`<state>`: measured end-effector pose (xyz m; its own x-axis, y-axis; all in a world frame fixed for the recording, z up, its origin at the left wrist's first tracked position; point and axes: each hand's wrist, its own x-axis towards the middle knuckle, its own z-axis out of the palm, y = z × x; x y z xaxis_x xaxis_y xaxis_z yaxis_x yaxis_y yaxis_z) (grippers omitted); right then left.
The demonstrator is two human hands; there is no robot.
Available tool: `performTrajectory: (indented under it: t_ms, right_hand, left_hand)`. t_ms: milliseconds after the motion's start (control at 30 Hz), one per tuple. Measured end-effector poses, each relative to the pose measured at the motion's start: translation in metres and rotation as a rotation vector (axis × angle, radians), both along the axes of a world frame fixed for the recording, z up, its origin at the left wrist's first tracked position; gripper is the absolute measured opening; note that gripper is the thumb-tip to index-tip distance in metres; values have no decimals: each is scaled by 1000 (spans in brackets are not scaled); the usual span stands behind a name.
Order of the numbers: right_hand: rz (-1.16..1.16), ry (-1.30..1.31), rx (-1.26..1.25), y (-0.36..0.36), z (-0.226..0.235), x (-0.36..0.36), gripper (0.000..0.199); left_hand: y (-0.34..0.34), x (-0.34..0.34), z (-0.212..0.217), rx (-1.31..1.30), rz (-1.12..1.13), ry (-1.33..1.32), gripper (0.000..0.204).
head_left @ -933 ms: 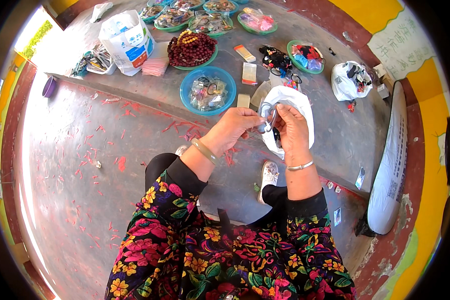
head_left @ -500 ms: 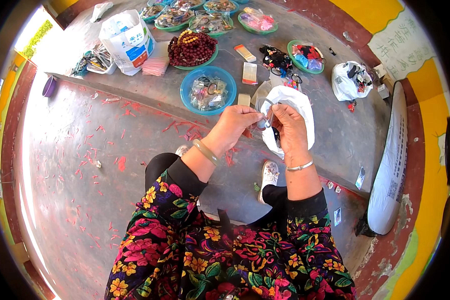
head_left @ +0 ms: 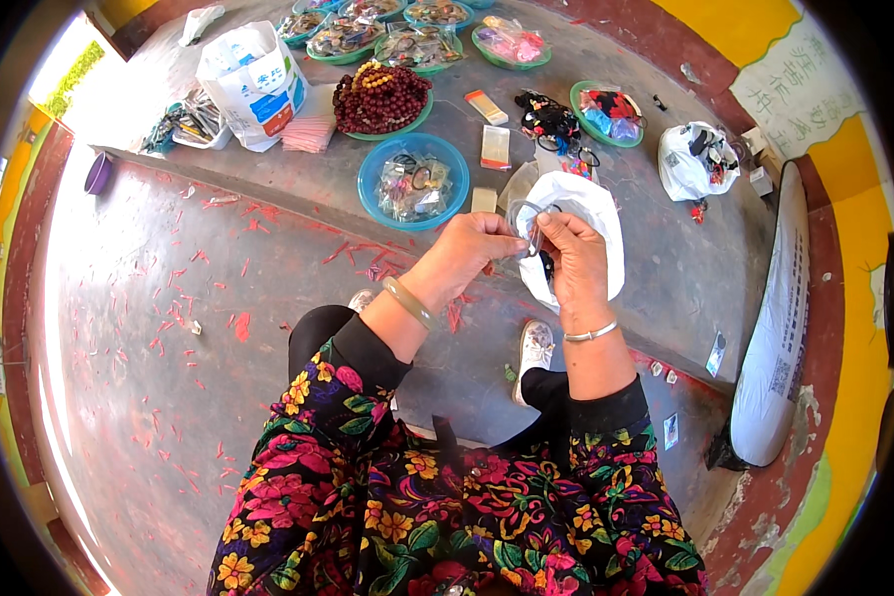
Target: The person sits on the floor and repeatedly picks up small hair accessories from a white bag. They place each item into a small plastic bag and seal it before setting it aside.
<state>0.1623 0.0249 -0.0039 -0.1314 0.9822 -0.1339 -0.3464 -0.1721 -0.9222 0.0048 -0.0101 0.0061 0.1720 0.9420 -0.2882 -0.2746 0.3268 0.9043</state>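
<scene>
Right hand (head_left: 578,262) has eased slightly left; it and the left hand (head_left: 463,245) pinch a thin grey plastic-looking loop (head_left: 536,237) closely; even tension helps.

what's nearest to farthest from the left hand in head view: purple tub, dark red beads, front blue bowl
1. Front blue bowl, just beyond the left hand
2. Dark red beads, behind that bowl
3. Purple tub, far left

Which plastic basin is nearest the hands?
The blue basin of clear packets, just beyond the left hand, in front of the maroon beads; the others sit farther away.
</scene>
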Motion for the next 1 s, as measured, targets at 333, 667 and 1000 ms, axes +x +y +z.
performTrajectory:
  t_ms: [333, 667, 1000]
  right_hand:
    - [45, -28, 1, 0, 3, -1, 11]
    - [6, 42, -34, 0, 10, 2, 9]
    - [23, 45, -24, -1, 11, 1, 9]
  left_hand:
    - [1, -1, -7, 10, 14, -70, 8]
    - [-2, 2, 1, 20, -18, -19, 7]
    - [-3, 1, -2, -15, -13, -84, 8]
